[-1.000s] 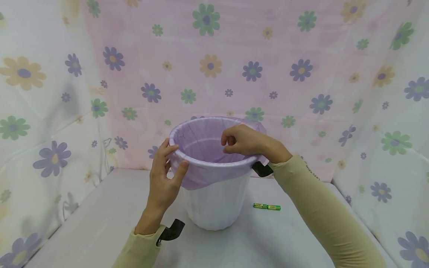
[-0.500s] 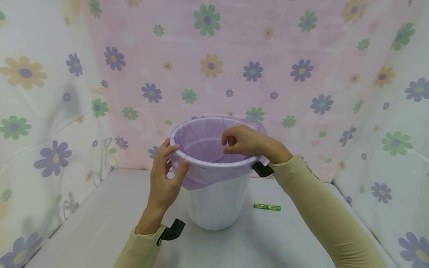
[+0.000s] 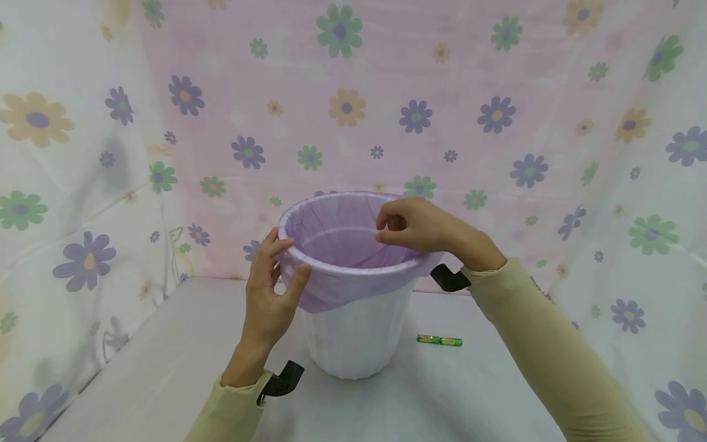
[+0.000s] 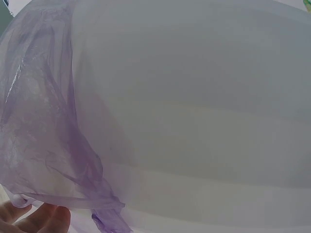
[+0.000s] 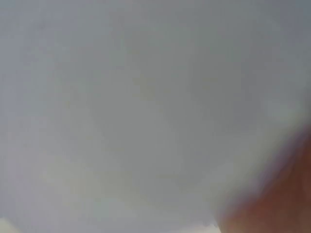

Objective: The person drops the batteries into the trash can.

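A white trash can (image 3: 356,337) stands upright, lined with a thin purple trash bag (image 3: 331,291) folded down over its rim. My left hand (image 3: 270,301) grips the left side of the rim, thumb against the front and a fingertip over the edge. In the left wrist view, its fingers (image 4: 53,218) show beside the bag's loose edge. My right hand (image 3: 422,227) is above the right side of the opening, fingers curled and wrist over the rim; I cannot tell whether it holds the bag. The right wrist view is blurred, showing pale surface and part of the hand (image 5: 277,208).
Two green batteries (image 3: 439,340) lie end to end on the white table (image 3: 166,350), right of the trash can. Flower-patterned cloth (image 3: 375,80) encloses the table at the back and sides.
My right hand has moved a little right and up, its fingers still curled. The bag flap that stood up at the back right is out of sight. My left hand stays put.
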`<move>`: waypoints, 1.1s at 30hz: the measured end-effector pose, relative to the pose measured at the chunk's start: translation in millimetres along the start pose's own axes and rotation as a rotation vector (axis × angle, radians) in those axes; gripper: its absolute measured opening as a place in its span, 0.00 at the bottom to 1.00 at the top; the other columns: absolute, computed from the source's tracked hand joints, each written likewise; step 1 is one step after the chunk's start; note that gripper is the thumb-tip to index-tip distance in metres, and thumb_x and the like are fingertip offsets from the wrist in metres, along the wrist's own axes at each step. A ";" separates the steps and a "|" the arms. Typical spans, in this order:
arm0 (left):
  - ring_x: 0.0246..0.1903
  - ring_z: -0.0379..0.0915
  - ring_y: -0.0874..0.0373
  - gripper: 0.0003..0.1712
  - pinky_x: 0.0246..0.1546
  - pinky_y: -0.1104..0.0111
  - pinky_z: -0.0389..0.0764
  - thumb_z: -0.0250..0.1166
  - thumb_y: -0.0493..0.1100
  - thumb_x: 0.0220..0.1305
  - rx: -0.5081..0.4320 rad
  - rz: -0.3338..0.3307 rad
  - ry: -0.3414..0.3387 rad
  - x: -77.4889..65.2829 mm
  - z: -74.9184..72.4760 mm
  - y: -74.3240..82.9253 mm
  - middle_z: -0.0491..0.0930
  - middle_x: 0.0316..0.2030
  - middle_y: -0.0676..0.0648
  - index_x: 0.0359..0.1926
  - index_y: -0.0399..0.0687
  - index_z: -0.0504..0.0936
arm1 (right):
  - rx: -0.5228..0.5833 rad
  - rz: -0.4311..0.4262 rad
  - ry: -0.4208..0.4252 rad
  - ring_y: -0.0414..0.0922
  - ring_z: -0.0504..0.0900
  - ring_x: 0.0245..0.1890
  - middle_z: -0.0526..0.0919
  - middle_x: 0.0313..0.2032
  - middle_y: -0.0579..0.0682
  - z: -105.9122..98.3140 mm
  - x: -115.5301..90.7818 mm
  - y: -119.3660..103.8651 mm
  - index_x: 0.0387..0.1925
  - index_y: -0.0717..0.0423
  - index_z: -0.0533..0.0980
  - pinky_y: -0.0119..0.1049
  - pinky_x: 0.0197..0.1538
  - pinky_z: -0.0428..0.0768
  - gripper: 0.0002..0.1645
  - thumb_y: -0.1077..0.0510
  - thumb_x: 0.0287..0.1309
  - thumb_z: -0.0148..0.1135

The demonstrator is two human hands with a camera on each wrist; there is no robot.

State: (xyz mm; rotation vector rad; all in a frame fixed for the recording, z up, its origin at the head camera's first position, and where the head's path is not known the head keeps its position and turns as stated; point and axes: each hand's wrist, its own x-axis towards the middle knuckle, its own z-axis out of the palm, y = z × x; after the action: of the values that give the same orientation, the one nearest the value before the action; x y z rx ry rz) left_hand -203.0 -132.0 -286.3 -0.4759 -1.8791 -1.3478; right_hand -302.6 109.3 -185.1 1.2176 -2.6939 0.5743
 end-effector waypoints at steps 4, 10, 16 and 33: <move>0.59 0.59 0.50 0.25 0.54 0.52 0.65 0.61 0.34 0.56 0.004 -0.005 0.001 -0.3 0.1 0.4 0.54 0.64 0.40 0.55 0.41 0.67 | 0.007 -0.002 0.036 0.40 0.72 0.24 0.74 0.22 0.43 -6.9 -11.6 0.7 0.31 0.45 0.75 0.34 0.30 0.72 0.05 0.50 0.52 0.61; 0.59 0.59 0.50 0.25 0.54 0.52 0.66 0.61 0.34 0.56 0.006 -0.007 0.001 -0.8 0.1 0.6 0.54 0.65 0.40 0.55 0.42 0.67 | 0.017 -0.040 0.094 0.40 0.72 0.23 0.75 0.22 0.43 -14.8 -29.4 5.1 0.33 0.47 0.76 0.34 0.29 0.73 0.07 0.50 0.53 0.61; 0.59 0.58 0.50 0.25 0.54 0.51 0.65 0.61 0.33 0.56 0.007 -0.011 -0.001 -0.8 0.0 1.5 0.54 0.65 0.40 0.55 0.42 0.67 | 0.002 -0.064 0.150 0.38 0.72 0.23 0.75 0.23 0.41 -18.7 -49.6 9.8 0.32 0.47 0.76 0.32 0.28 0.74 0.06 0.51 0.54 0.61; 0.60 0.57 0.50 0.25 0.54 0.51 0.65 0.61 0.33 0.56 0.005 -0.014 -0.002 -0.4 0.5 1.5 0.54 0.65 0.40 0.55 0.42 0.67 | 0.034 -0.020 0.250 0.37 0.72 0.25 0.75 0.23 0.40 1.5 -96.9 32.5 0.31 0.48 0.77 0.29 0.30 0.73 0.03 0.59 0.53 0.62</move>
State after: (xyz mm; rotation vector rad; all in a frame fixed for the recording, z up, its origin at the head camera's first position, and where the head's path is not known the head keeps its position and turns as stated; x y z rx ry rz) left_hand -201.9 -130.9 -285.7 -0.4626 -1.8904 -1.3524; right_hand -262.2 195.6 -222.0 1.0977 -2.4709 0.7204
